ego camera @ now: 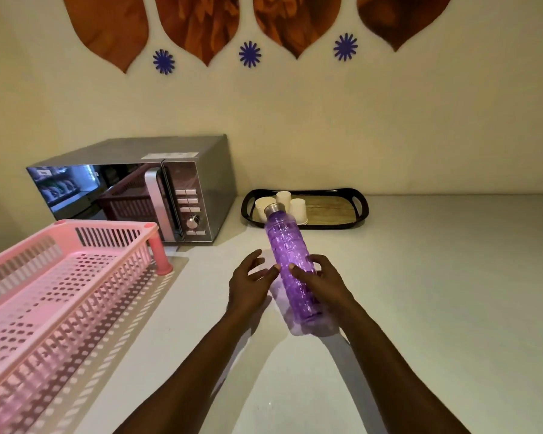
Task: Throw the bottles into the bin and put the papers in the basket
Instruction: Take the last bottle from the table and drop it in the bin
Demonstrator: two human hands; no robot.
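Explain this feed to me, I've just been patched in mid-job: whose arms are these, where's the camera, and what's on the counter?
There is no machine here. The arms belong to a person, and the one picture comes from a camera worn on their head, looking forward and down.

The right hand grips a purple bottle, tilted, with a metal cap. The left hand is open beside it, fingers at the bottle.

On the white counter: a pink basket at left, with no papers visible in it, a microwave behind it, and a black tray with paper cups by the wall. No bin is in view.
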